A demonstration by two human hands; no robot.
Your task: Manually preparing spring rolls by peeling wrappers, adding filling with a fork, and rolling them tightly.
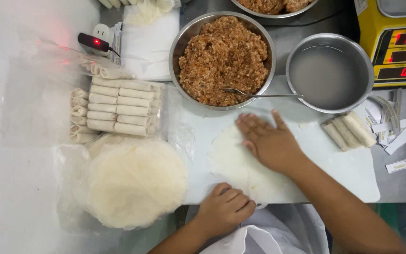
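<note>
Round wrapper (240,164): flat on white surface (344,174), centre. Right hand (269,141): open, palm pressed on wrapper. Left hand (224,207): fingers curled at wrapper's 7 o'clock edge. Filling bowl (184,42) at 12 o'clock; wrapper stack (135,186) at 9 o'clock; finished rolls (118,106) at 10 o'clock.

Bowl of minced filling (222,59), water bowl (330,71), yellow scale (393,42).

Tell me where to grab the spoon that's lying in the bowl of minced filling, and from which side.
Take the spoon by its thin handle, coming from the right. The handle end juts past the rim of the filling bowl toward the bowl of cloudy liquid, bare and clear, while the spoon's bowl end lies sunk in the mince.
</note>
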